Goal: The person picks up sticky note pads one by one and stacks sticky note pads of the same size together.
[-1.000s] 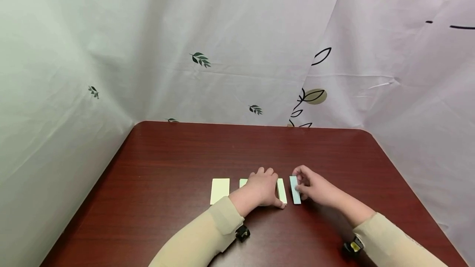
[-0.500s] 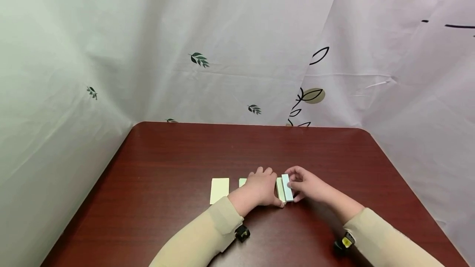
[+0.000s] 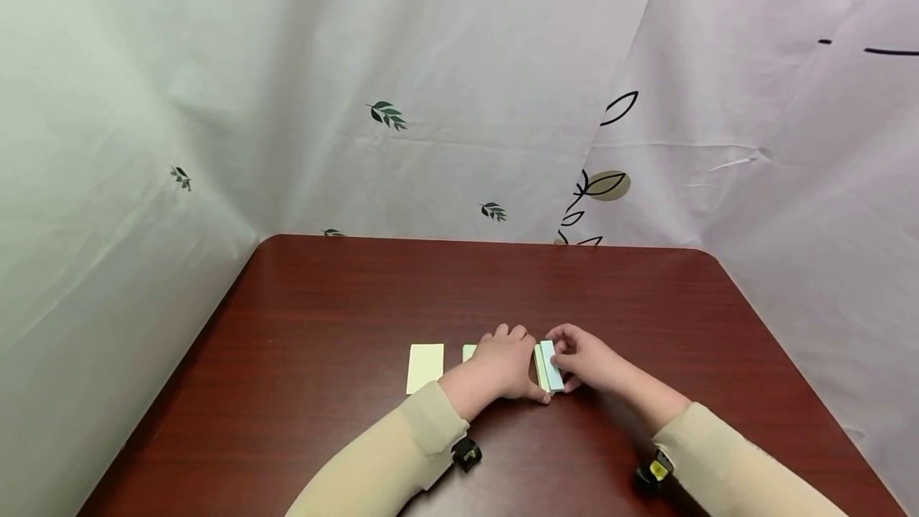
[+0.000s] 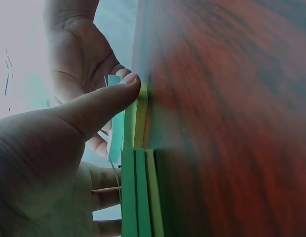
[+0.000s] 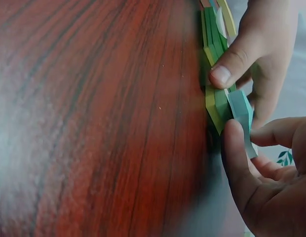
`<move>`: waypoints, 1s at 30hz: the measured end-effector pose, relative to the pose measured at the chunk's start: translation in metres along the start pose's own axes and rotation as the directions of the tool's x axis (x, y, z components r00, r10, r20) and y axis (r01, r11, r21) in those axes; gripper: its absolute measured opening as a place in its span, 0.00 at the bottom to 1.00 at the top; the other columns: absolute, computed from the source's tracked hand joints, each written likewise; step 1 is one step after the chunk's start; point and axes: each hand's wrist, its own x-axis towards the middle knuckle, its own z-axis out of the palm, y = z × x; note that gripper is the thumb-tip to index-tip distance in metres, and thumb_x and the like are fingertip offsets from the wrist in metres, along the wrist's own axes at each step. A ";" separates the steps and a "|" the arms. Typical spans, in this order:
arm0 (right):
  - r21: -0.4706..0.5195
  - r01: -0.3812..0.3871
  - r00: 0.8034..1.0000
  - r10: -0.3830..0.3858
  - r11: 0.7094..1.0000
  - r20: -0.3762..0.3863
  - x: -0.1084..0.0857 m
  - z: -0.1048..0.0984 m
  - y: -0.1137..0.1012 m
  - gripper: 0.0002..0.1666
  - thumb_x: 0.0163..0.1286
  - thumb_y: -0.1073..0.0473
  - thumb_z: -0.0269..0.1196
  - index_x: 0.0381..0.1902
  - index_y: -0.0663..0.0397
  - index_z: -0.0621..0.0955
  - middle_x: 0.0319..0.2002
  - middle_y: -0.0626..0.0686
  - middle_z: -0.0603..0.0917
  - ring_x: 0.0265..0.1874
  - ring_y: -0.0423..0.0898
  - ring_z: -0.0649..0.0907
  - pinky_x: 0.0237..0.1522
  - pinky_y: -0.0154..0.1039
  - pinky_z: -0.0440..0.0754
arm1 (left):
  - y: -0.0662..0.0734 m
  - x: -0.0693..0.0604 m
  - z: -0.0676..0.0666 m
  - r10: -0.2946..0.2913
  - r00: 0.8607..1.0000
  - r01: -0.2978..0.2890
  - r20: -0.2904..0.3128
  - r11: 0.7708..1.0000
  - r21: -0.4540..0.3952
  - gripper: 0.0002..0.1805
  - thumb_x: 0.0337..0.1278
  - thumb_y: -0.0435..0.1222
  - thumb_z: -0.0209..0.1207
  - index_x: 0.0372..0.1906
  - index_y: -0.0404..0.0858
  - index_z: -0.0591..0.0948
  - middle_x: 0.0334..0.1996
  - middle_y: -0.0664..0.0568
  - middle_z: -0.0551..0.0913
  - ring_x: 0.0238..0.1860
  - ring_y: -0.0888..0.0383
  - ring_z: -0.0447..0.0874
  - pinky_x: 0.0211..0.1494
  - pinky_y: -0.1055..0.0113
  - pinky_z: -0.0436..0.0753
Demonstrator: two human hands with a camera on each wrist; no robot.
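My right hand [image 3: 590,359] pinches a narrow pale blue sticky note pad [image 3: 552,365] between thumb and fingers. It lies over or against a narrow pale yellow-green pad [image 3: 540,369]; the right wrist view shows the blue pad [image 5: 240,111] tilted beside green and yellow layers [image 5: 217,106]. My left hand [image 3: 505,361] spans the pads, thumb at their near side and fingers at the far side. Beneath it sits a stack of green and yellow pads [image 4: 138,197], mostly hidden in the head view. A pale corner [image 3: 469,352] pokes out left of that hand.
A pale yellow sticky note pad [image 3: 426,369] lies flat on the dark red wooden table [image 3: 345,301], left of the left hand. White cloth [image 3: 445,150] with leaf prints hangs behind and beside the table. Both wrists carry small black cameras [image 3: 467,454].
My right hand has moved left with the blue pad, from apart on the table to against the narrow yellow-green pad. My left hand has stayed almost still.
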 end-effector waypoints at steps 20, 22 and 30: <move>-0.026 -0.036 0.998 0.034 0.999 -0.060 0.000 0.012 -0.009 0.19 0.68 0.70 0.58 0.56 0.66 0.72 0.37 0.56 0.73 0.24 0.48 0.79 0.24 0.45 0.83 | -0.001 -0.002 0.002 -0.013 0.999 0.012 -0.032 0.999 -0.039 0.44 0.33 0.66 0.73 0.56 0.45 0.78 0.54 0.56 0.76 0.50 0.54 0.72 0.48 0.59 0.75; -0.022 -0.039 0.997 0.037 0.999 -0.061 -0.001 0.012 -0.009 0.19 0.68 0.70 0.58 0.56 0.66 0.72 0.37 0.57 0.73 0.24 0.48 0.80 0.24 0.45 0.84 | -0.001 -0.001 0.002 -0.016 0.999 0.015 -0.035 0.999 -0.037 0.44 0.33 0.66 0.73 0.56 0.45 0.78 0.53 0.56 0.76 0.50 0.54 0.72 0.48 0.59 0.75; -0.009 -0.045 0.996 0.044 0.999 -0.073 0.000 0.012 -0.009 0.20 0.67 0.71 0.59 0.56 0.67 0.72 0.38 0.57 0.74 0.25 0.47 0.80 0.24 0.44 0.84 | 0.000 -0.001 0.003 -0.019 0.999 0.017 -0.037 0.999 -0.040 0.44 0.32 0.66 0.73 0.55 0.44 0.78 0.53 0.57 0.76 0.49 0.54 0.72 0.47 0.59 0.75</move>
